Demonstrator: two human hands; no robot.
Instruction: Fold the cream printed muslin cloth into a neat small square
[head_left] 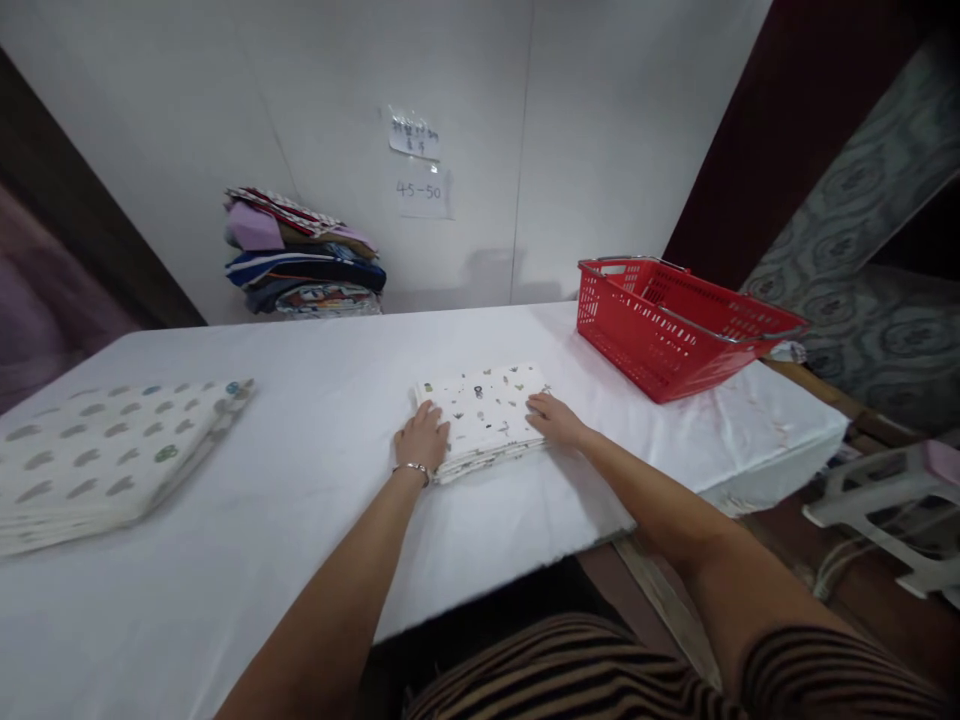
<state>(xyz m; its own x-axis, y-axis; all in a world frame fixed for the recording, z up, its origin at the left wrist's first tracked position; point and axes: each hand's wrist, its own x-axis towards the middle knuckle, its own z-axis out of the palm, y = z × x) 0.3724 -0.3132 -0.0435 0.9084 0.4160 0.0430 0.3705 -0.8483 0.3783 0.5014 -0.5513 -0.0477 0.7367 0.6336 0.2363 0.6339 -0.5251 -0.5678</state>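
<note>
A folded white cloth [487,405] with small printed figures lies in several layers on the table before me. My left hand [422,438] rests at its left edge, fingers somewhat apart, the fingertips touching the fabric; a bracelet circles that wrist. On the opposite side, my right hand [553,416] lies over the right edge, with its fingers stretched onto the top layer. Neither hand lifts the cloth. Its near side shows the stacked folds. The undersides of both hands are hidden.
A larger folded cloth [97,450] with grey cloud-like prints lies at the left. Folded fabrics [304,255] are piled against the wall. A red plastic basket [667,335] stands at the table's right. A white stool [892,500] is beyond the right edge of the white-covered table [315,400].
</note>
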